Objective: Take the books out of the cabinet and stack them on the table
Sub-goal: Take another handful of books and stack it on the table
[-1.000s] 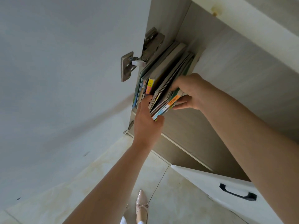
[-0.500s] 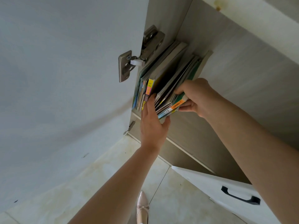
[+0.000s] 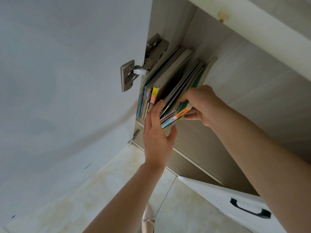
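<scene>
We see thin, colourful books (image 3: 170,91) leaning on the cabinet (image 3: 252,91) shelf. Right hand (image 3: 204,105) grasps the right bunch; left hand (image 3: 157,132) flat, fingers straight against the spines.

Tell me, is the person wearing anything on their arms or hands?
No. Both arms are bare as far as the picture shows, with no sleeves in view. The left hand and right hand have no gloves, and no rings, watch or bracelet show on them. The nails that show look short and unpainted. The only clothing in view is a pale pink pointed shoe with a small bow.
</scene>
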Demonstrator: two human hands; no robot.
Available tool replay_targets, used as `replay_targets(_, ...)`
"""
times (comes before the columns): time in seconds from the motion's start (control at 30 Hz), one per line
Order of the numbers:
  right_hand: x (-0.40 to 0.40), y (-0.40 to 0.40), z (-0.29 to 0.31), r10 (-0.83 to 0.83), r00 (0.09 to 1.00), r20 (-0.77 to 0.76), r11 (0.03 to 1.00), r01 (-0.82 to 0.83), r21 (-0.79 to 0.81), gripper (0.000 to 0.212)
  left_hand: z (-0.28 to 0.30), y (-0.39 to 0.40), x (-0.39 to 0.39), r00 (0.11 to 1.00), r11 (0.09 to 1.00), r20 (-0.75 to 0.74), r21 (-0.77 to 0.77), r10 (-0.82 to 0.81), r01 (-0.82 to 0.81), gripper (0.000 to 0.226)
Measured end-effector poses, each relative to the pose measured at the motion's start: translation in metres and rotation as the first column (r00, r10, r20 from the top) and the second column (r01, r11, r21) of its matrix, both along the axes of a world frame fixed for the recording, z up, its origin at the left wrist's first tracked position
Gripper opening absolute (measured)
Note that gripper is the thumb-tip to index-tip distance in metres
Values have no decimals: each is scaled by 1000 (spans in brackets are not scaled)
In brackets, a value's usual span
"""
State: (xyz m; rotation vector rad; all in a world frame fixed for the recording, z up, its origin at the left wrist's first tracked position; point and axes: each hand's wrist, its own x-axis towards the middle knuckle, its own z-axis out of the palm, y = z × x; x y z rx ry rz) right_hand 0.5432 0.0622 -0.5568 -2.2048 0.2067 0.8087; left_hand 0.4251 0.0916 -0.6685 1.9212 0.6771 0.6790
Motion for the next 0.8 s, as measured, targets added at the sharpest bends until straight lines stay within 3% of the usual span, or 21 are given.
replay_targets(0.1, -2, 1, 1, -3, 1000, 10, 1000, 3, -1, 14, 0, 5, 7, 999, 994, -47, -108, -10, 5, 88)
replay_targets(0.17, -4, 0, 1, -2, 1000, 23, 1000, 3, -21, 7, -3, 7, 13, 996, 996, -91, -92, -20, 12, 88)
replay_targets(0.37, -10, -10, 5, -28, 1000, 6, 999, 29, -19, 12, -18, 4, 16, 998, 997, -55, 78, -15, 20, 44)
replay_targets(0.43, -14, -18, 9, -15, 1000, -6, 1000, 15, -15, 2, -17, 0, 8, 999, 994, -34, 98, -35, 38, 40)
replay_targets(0.53, -27, -29, 14, -15, 999, -44, 1000, 15, -2, 9, -8, -6, -13, 999, 993, -35, 108, -40, 43, 36)
replay_targets(0.67, -57, -39, 13, -2, 993, -119, 1000, 3, 9, 16, -5, -8, -50, 997, 996, -46, 63, -60, 63, 42)
replay_targets(0.8, -78, -35, 5, 2, 997, -78, 1000, -1, 14, 8, -11, -8, -65, 991, 995, -84, -28, -100, 98, 69)
